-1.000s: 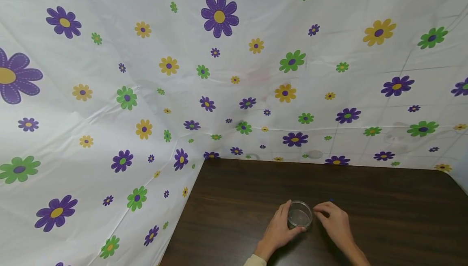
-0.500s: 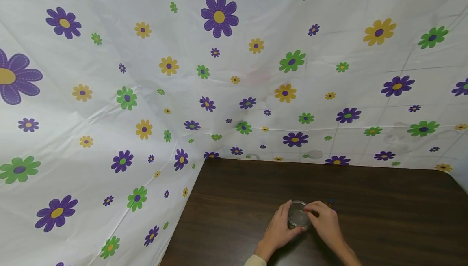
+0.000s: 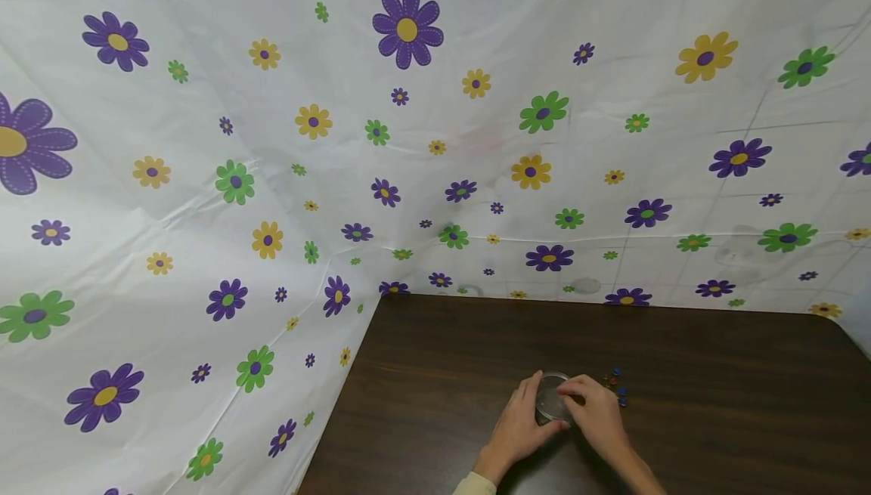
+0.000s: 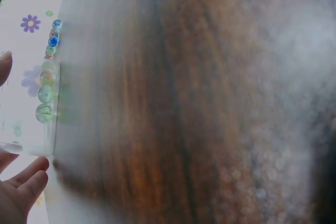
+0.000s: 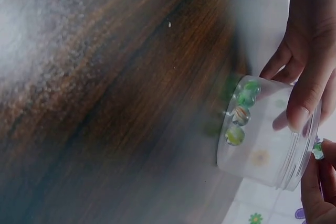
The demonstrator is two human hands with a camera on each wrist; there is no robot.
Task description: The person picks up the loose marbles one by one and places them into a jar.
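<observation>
Dark counter, flowered sheet.
Left hand grips jar; right hand pinches green marble; loose marbles at jar's three o'clock.

Head view: from above, well back, facing forward and down; cloth fills most of it, table low right. Wrist views: close in, low over table, both turned sideways. Right wrist has jar nearly whole at right; left wrist cuts it off at left edge. All three share jar: wrists side-on, head from above.
</observation>
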